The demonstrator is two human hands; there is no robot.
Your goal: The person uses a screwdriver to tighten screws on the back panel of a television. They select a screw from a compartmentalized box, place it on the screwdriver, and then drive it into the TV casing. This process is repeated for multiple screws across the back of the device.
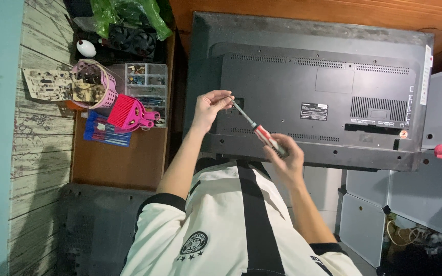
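A dark grey flat-screen television (333, 61) lies face down with its back panel towards me. My right hand (285, 156) grips the red-and-white handle of a screwdriver (262, 134) above the panel's lower edge. The thin metal shaft runs up and to the left to my left hand (210, 106), whose fingertips pinch the tip. Whether something small sits between those fingers is too small to tell. Both hands hover just over the left part of the panel. My white shirt with a black stripe (231, 225) fills the bottom of the view.
On the brown wooden surface (118, 163) to the left stand a pink basket (98, 82), a pink dustpan-like scoop (128, 113), a clear compartment box (147, 82), a circuit board (47, 84), a blue packet (103, 132) and a green bag (129, 15). Grey cabinet panels (425, 184) stand at the right.
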